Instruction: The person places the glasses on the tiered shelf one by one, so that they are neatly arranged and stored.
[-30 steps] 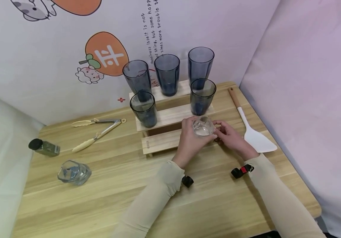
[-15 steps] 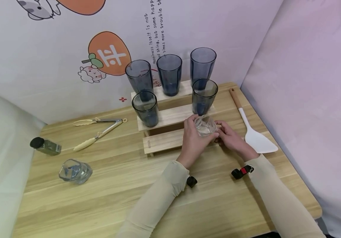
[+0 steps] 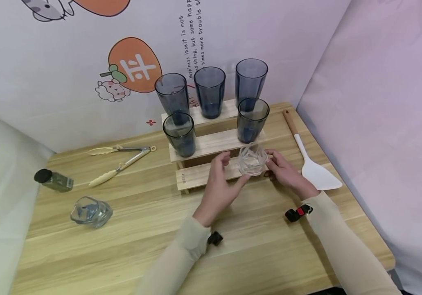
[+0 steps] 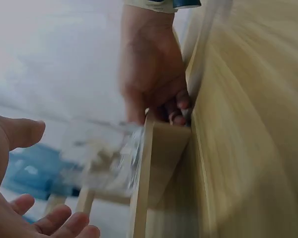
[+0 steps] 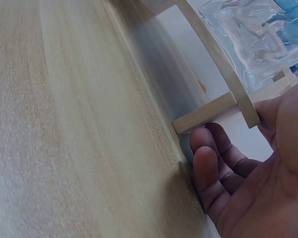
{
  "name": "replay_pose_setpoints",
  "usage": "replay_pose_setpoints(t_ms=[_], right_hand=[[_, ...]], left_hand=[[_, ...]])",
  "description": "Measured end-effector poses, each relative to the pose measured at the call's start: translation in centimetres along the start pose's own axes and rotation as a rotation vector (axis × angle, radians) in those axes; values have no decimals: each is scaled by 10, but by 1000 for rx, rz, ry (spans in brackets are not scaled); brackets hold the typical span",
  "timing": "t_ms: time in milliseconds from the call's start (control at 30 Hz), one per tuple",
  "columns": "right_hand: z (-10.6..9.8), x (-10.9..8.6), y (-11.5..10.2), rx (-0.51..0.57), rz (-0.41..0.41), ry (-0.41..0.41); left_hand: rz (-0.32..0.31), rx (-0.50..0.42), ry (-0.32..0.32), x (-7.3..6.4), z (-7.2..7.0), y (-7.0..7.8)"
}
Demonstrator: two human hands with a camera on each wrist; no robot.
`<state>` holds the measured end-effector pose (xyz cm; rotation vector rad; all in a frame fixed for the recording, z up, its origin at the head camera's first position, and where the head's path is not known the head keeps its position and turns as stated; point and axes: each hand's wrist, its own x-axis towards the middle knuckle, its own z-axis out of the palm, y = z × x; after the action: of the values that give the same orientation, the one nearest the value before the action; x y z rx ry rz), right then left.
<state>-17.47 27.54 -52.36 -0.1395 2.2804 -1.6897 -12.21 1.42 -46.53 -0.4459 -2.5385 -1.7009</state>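
Note:
A clear, faceted glass (image 3: 252, 160) stands on the lowest step of a three-step wooden rack (image 3: 196, 177), near its right end. Just left of the glass, my left hand (image 3: 219, 186) is spread with a gap between its fingers and the glass. At the rack's right end, my right hand (image 3: 287, 174) grips the lowest plank (image 5: 219, 59), thumb at its top and fingers curled below. Two smoky blue tumblers stand on the middle step, one at the left (image 3: 181, 137) and one at the right (image 3: 252, 121). Several taller blue glasses line the top step, including a middle tumbler (image 3: 210, 94).
A second clear glass (image 3: 92, 212) lies tilted at the left of the table (image 3: 129, 254). Behind it are a black-capped spice jar (image 3: 54, 180) and spread tongs (image 3: 131, 162). A white spatula (image 3: 317, 172) lies to the right of the rack, near the cloth wall (image 3: 387, 123).
My left hand has let go of the clear glass and drawn back to the left and nearer. The glass now stands on the lowest step. My right hand stays at the rack's end.

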Motion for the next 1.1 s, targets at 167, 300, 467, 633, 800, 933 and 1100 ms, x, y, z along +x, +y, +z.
replay_pose_setpoints(t_ms=[167,300,467,633,800,933,1100], right_hand=[[-2,-2,0,-46,-2,19],[-3,-3,1,-37,-22,17],[-3,-3,0,-25,-19,22],[-4,-3,0,-39,-5,26],[-4,-4,0,-48,-8,37],[0,-3,-2,-26,-21,22],[2,-2,-4,-5,-21,6]], left_hand=[[-49,-53,66,-43,-45,-13],[-29,3,223,-77,-85,-32],[5,280,516,-108,-149,-53],[-48,521,853,-126,-214,-70],[-367,425,872,-134,-247,-86],[-570,230,848,-139,-252,-98],[-611,125,850,-139,-251,-107]])
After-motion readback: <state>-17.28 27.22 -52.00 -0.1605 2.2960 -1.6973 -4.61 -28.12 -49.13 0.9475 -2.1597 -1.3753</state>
